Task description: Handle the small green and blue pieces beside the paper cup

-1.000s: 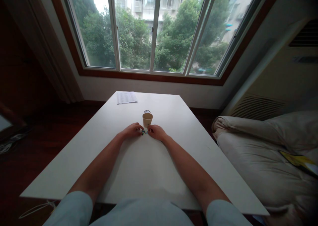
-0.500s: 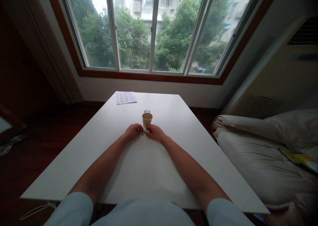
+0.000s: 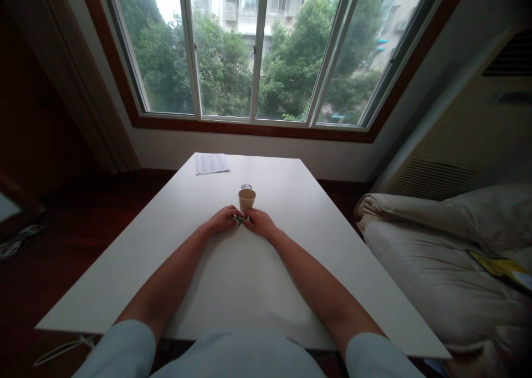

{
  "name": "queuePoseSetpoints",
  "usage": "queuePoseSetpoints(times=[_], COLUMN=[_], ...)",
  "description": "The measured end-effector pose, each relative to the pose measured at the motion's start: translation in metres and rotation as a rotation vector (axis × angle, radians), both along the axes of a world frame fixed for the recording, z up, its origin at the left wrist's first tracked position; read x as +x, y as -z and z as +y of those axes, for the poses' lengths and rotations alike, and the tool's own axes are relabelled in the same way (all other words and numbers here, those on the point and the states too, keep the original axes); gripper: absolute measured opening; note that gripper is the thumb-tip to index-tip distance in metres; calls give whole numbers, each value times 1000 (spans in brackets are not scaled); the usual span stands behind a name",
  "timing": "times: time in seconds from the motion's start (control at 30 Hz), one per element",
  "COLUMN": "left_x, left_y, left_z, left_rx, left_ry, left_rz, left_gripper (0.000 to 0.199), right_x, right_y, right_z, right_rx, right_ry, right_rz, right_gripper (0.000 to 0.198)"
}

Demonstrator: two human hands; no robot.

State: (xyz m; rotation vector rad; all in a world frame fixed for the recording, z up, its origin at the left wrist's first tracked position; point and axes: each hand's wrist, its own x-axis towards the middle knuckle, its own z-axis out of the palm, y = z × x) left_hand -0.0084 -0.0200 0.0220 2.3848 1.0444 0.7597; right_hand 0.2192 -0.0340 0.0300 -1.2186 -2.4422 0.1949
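My left hand (image 3: 224, 219) and my right hand (image 3: 260, 222) meet near the middle of the white table (image 3: 249, 278), fingers bent inward in a pinch. Between their fingertips lies a small cluster of tiny coloured pieces (image 3: 240, 221), green, dark and white, like beads. Whether either hand grips one of these is too small to tell. Just beyond the fingers stands an upright tan paper cup (image 3: 247, 199); its inside cannot be made out. The right fingertips overlap the cup's base in view. Behind the cup rests a thin dark ring (image 3: 246, 187), partly hidden.
Printed sheets of paper (image 3: 212, 163) lie at the table's far left corner. A cushioned beige seat (image 3: 415, 256) stands to the right. The window (image 3: 253, 62) and wall are past the far edge. White cables (image 3: 68, 349) hang by the near left corner.
The left fingertips have shifted slightly toward the right hand, over the small coloured pieces. The right hand and the cup stay nearly where they were.
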Motion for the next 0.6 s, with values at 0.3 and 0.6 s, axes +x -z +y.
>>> queuePoseSetpoints(times=[0.3,0.6], left_x=[5,5], left_y=[-1,0], left_z=[-5,-2], left_rx=[26,2], left_ry=[-103,-129], left_rz=[19,40], left_gripper=[27,17], right_x=[-1,2], right_y=[-5,7], right_z=[-2,10], right_rx=[-29,-40], right_ry=[73,134], right_rz=[-3,64], right_gripper=[13,15])
